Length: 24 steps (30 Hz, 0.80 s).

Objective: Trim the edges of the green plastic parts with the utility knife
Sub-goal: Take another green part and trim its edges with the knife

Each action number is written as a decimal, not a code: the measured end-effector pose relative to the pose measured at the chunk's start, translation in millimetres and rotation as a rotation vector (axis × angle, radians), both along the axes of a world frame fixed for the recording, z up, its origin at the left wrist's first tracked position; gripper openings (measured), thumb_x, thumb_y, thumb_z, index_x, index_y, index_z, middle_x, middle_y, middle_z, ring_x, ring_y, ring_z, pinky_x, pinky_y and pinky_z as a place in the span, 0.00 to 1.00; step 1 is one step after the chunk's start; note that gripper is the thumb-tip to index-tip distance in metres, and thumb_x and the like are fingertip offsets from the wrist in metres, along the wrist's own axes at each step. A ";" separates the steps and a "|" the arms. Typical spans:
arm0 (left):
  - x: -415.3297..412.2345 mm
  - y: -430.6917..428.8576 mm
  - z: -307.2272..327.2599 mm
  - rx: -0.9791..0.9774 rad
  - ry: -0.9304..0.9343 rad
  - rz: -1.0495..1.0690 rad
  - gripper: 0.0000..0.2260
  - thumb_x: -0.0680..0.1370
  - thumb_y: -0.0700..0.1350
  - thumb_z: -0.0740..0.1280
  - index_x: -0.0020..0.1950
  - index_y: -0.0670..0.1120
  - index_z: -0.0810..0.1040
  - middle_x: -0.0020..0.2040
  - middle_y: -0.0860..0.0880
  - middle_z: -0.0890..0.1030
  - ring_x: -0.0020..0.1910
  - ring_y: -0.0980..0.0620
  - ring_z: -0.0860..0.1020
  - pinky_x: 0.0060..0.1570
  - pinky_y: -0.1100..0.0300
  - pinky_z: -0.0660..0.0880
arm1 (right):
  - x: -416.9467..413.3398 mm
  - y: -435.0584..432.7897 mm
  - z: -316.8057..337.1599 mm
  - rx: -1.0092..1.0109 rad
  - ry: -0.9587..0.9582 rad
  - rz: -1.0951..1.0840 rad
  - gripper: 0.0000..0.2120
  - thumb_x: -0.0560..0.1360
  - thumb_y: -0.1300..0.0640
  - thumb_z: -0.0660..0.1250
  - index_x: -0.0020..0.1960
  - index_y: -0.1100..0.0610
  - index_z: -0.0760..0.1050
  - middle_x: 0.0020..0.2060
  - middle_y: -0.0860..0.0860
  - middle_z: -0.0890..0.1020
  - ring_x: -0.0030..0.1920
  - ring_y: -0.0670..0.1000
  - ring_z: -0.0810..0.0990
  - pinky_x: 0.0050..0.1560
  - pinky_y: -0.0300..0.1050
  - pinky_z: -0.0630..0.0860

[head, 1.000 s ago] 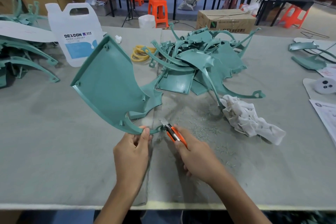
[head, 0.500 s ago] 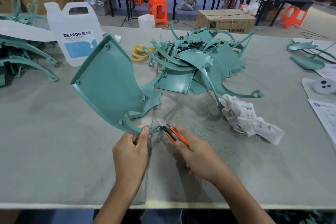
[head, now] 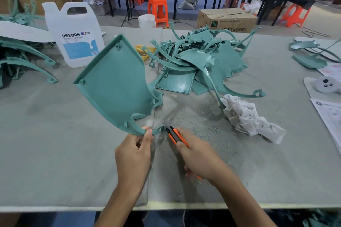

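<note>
A large curved green plastic part is held tilted above the grey table. My left hand pinches its thin lower rim near the bottom tip. My right hand grips an orange and black utility knife, whose tip touches the rim's end just right of my left fingers. The blade itself is too small to make out. A pile of more green parts lies behind, at the table's middle.
A white Dexcon jug stands at the back left beside more green parts. A crumpled white rag lies to the right, with plastic shavings scattered in front. Papers and other green parts lie at the right edge.
The knife tip has stayed at the rim's end and drawn slightly toward me, its blade now hidden. My left hand keeps its pinch on the rim.
</note>
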<state>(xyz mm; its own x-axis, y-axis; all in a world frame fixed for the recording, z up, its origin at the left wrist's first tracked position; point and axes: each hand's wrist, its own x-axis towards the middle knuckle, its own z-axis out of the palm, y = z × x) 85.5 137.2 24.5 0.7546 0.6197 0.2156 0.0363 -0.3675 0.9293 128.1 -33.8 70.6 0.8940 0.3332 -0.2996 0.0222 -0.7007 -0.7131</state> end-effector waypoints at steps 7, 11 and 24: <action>-0.6 -0.3 1.1 -0.033 -0.029 -0.019 0.13 0.78 0.64 0.65 0.39 0.57 0.77 0.35 0.47 0.83 0.37 0.45 0.83 0.40 0.45 0.80 | -4.5 6.1 -3.3 -0.236 -0.183 0.104 0.25 0.86 0.51 0.53 0.81 0.43 0.54 0.64 0.54 0.79 0.59 0.59 0.79 0.60 0.54 0.75; 0.1 0.9 1.6 -0.034 -0.028 -0.012 0.09 0.79 0.60 0.68 0.39 0.61 0.79 0.34 0.53 0.84 0.36 0.51 0.83 0.39 0.50 0.80 | -7.3 4.6 -3.7 -0.171 -0.158 0.073 0.25 0.86 0.49 0.53 0.82 0.43 0.53 0.61 0.53 0.79 0.54 0.57 0.80 0.57 0.54 0.78; -2.3 -3.3 16.9 -0.316 -0.070 -0.047 0.05 0.78 0.53 0.72 0.45 0.54 0.84 0.40 0.53 0.87 0.42 0.54 0.86 0.47 0.51 0.83 | -8.3 -8.7 -13.8 0.166 -0.099 -0.096 0.15 0.84 0.45 0.58 0.69 0.33 0.67 0.38 0.46 0.80 0.35 0.50 0.80 0.36 0.51 0.80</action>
